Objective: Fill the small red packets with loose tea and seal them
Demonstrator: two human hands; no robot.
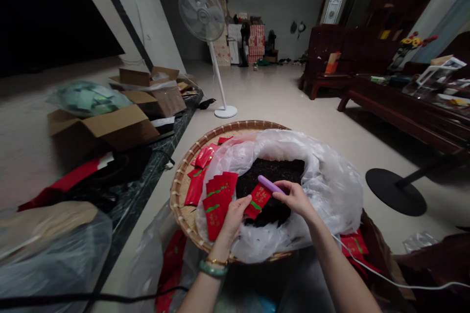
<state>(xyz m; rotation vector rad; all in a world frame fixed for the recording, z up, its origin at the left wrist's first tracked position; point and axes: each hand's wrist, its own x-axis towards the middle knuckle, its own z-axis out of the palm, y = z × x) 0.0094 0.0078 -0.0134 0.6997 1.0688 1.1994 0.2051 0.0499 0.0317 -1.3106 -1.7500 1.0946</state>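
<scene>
A round woven bamboo tray (183, 205) holds a white plastic bag (326, 190) with a dark, crumbly loose mass (271, 171) in it, possibly tea. My left hand (235, 217) grips a fan of red packets with green marks (216, 203), over the bag's edge. My right hand (295, 199) pinches a purple rod-shaped implement (270, 185), whose far end lies above a small red packet (257, 200). That packet sits between my hands, over the dark mass. Further red packets (201, 156) lie loose on the tray at the left.
Opened cardboard boxes (103, 124) and a green-filled plastic bag stand on a dark marble counter at the left. More red packets (354, 244) lie beyond the tray at lower right. A white cable (385, 274) runs by my right arm. A standing fan (201, 12) and dark wooden furniture stand further off.
</scene>
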